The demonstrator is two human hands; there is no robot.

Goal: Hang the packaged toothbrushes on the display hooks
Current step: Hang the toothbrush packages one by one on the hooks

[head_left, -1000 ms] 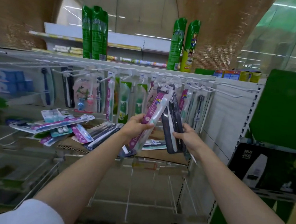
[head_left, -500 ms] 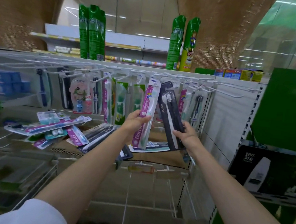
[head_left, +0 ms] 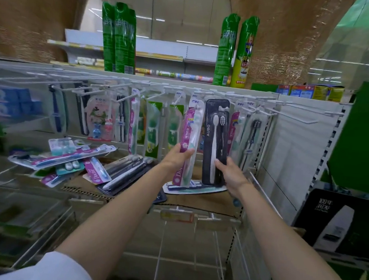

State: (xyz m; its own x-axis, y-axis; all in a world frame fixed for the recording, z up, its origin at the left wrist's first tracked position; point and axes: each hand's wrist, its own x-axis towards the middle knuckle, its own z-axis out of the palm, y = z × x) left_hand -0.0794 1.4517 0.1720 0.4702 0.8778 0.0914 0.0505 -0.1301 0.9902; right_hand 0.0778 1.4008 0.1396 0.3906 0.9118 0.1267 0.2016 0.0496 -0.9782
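Packaged toothbrushes: a pink-and-clear blister pack (head_left: 190,140) in our left hand (head_left: 176,156) and a black AUBO pack (head_left: 215,142) in our right hand (head_left: 231,176), both gripped low, upright, brush heads up. Their tops overlap the white wire display hooks (head_left: 290,113); whether either is threaded on, we cannot tell.

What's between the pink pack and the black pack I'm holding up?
Head view: nothing held; through the narrow gap between pink pack and black pack only hanging packs behind show.
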